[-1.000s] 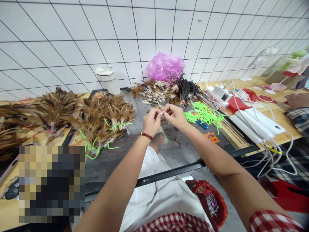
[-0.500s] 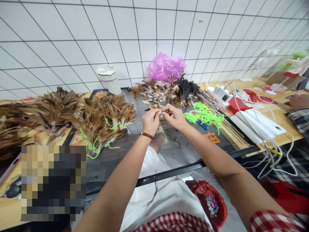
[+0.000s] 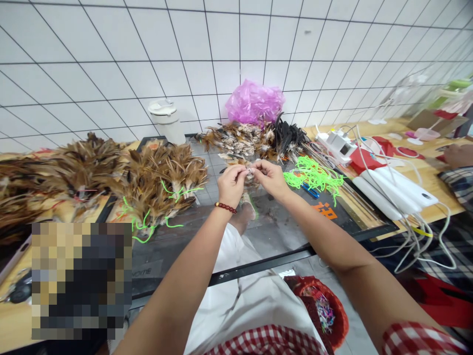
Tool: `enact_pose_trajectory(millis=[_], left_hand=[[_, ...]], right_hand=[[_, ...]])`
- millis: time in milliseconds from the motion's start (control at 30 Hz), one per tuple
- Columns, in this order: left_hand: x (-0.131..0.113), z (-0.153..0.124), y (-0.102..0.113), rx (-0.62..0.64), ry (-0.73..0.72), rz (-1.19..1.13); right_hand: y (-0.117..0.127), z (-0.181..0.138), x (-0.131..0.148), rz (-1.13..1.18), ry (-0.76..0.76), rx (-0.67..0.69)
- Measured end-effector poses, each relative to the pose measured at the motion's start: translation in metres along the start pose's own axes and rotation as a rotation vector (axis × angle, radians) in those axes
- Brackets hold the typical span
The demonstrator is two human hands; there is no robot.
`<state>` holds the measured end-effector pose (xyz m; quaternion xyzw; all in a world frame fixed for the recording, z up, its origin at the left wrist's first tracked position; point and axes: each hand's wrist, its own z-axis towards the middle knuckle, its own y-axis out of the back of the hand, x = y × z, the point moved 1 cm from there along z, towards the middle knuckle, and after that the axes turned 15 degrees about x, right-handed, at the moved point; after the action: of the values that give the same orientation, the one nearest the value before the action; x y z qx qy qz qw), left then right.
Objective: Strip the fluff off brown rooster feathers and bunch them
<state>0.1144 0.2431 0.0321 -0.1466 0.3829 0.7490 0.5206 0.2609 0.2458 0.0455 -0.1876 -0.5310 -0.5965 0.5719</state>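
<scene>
My left hand (image 3: pixel 231 185) and my right hand (image 3: pixel 270 178) meet above a glass table top (image 3: pixel 273 231), fingertips pinched together on a small feather piece (image 3: pixel 250 171) held between them. A bead bracelet circles my left wrist. Bundles of brown feathers (image 3: pixel 162 182) tied with neon green cord lie to the left of my hands. A heap of loose feathers (image 3: pixel 244 138) lies just behind them. A tangle of neon green cord (image 3: pixel 314 176) lies to the right.
A pink plastic bag (image 3: pixel 254 101) and a white lidded container (image 3: pixel 166 121) stand by the tiled wall. White devices with cables (image 3: pixel 391 187) lie at the right. Another person's hand (image 3: pixel 456 154) rests at the far right. A red basket (image 3: pixel 321 310) sits below the table.
My hands have stayed together at the same spot, the fingers shifting slightly on the small feather piece. Nothing else has moved.
</scene>
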Motion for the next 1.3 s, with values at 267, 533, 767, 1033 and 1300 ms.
enact_pose_trajectory(millis=[267,533,767,1033,1300], left_hand=[[-0.003,0.000,0.004,0.000,-0.004,0.071],[-0.005,-0.002,0.000,0.075,-0.011,-0.003],[0.002,-0.003,-0.003,0.075,-0.045,0.034],[-0.001,-0.002,-0.001,0.073,-0.087,0.056],[-0.007,-0.002,0.002,0.092,-0.090,0.054]], right_hand=[[0.002,0.004,-0.009,0.119,-0.068,-0.055],[0.003,0.008,-0.013,0.308,-0.095,-0.069],[-0.001,0.007,-0.009,0.424,-0.072,-0.032],[-0.001,0.007,-0.005,0.444,-0.086,-0.006],[-0.002,0.007,-0.002,0.467,-0.078,-0.010]])
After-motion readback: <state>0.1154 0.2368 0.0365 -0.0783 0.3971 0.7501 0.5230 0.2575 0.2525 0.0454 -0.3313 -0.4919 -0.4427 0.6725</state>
